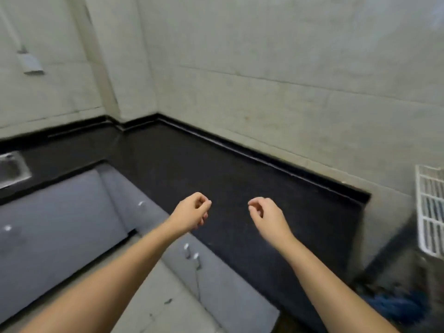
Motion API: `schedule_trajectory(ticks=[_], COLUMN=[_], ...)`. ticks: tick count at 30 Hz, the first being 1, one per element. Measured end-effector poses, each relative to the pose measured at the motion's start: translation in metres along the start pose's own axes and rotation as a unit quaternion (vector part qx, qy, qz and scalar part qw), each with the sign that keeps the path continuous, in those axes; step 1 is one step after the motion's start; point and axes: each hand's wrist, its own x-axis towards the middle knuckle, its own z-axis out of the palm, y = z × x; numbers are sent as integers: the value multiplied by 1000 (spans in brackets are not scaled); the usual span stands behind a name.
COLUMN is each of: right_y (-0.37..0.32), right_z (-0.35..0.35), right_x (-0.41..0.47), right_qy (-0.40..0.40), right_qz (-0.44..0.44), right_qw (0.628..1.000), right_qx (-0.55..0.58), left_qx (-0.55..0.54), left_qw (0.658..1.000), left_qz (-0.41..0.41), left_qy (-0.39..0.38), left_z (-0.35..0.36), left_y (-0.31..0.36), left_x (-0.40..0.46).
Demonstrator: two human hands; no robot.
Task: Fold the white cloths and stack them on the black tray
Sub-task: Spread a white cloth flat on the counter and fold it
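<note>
Both forearms extend forward over a black counter. The left hand hangs above the counter's near edge, fingers loosely curled, grasping nothing. The right hand is level with it and apart from it, fingers likewise loosely curled and holding nothing. Neither hand touches the surface, as far as the blurred view allows. No white cloth or black tray appears in view. Below and to the left of the left hand run grey cabinet fronts with small pale knobs. Far left of that hand, a metal sink is set into the counter. Far right of the right hand stands a white grille. Pale tiled walls rise beyond both hands.
</note>
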Motion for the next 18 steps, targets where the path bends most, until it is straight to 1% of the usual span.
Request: schedule_trajectory(ticks=[3,6,9,12,18], right_y=[-63,-121,-170,-214,-305], right_z=[100,180,248,308,417], right_x=[0,1,2,9,45], right_qy=[-104,-190,-238,-279,-338], right_qz=[-53,-111,-165,-215,-293], right_qw=[993,974,956,934,894], right_qx=[-24,-52,-49,-55,-37], left_qx=[31,42,47,80,86], left_qw=[994,982,965,946,921], left_qz=[-68,-127,-178,-218,-264], left_qy=[80,135,189,225,272], left_z=[-83,-146,-192,-231,-320], left_y=[-80,-140,-185,-224,-292], left_x=[-40,-80,-113,-130,-121])
